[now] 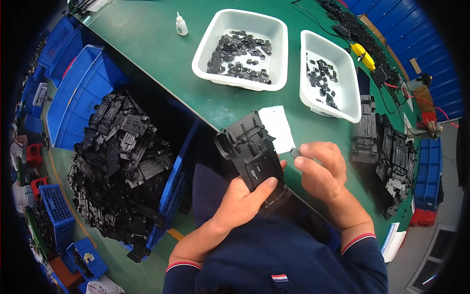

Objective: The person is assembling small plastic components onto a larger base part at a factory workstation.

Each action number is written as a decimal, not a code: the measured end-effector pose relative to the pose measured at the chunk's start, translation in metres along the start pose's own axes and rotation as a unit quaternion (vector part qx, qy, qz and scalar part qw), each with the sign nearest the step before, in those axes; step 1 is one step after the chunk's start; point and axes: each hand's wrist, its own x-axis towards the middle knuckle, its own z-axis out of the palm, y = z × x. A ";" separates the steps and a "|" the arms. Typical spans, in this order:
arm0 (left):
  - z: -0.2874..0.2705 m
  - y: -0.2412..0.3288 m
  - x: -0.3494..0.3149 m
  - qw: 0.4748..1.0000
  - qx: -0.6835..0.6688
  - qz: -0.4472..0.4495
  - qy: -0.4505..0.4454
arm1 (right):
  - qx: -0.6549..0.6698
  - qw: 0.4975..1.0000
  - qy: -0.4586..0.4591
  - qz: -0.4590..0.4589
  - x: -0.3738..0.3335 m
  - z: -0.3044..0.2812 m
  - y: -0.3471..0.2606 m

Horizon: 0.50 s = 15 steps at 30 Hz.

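My left hand (242,201) is closed round the lower part of a black moulded plastic housing (252,152), its thumb lying across the face. The housing is tilted over the table's front edge, with a rounded end at its upper left. Just right of it, my right hand (320,171) pinches a small black plastic piece (295,153) between thumb and forefinger, apart from the housing. A white sheet of paper (275,128) lies on the table behind the housing. Similar small black pieces lie in a white tub (199,66) and in a second white tub (355,100) farther right.
A blue crate (73,115) heaped with black housings (122,157) stands left of the green table (161,54). More black housings (391,152) are stacked on the table's right. A small white bottle (181,25) stands at the back, and a yellow tool (363,55) with cables lies far right.
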 end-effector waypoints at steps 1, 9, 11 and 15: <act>0.002 0.001 -0.001 1.000 0.023 0.004 -0.002 | 0.008 1.000 -0.001 0.003 0.000 -0.001 -0.003; 0.019 0.003 -0.008 0.991 0.116 0.051 0.049 | 0.098 0.995 0.019 0.020 0.012 0.008 -0.028; 0.020 0.004 -0.010 0.989 0.131 0.061 0.045 | 0.110 0.993 0.017 0.031 0.013 0.010 -0.033; 0.020 0.005 -0.015 0.984 0.163 0.055 0.046 | 0.123 0.991 0.028 0.048 0.018 0.016 -0.040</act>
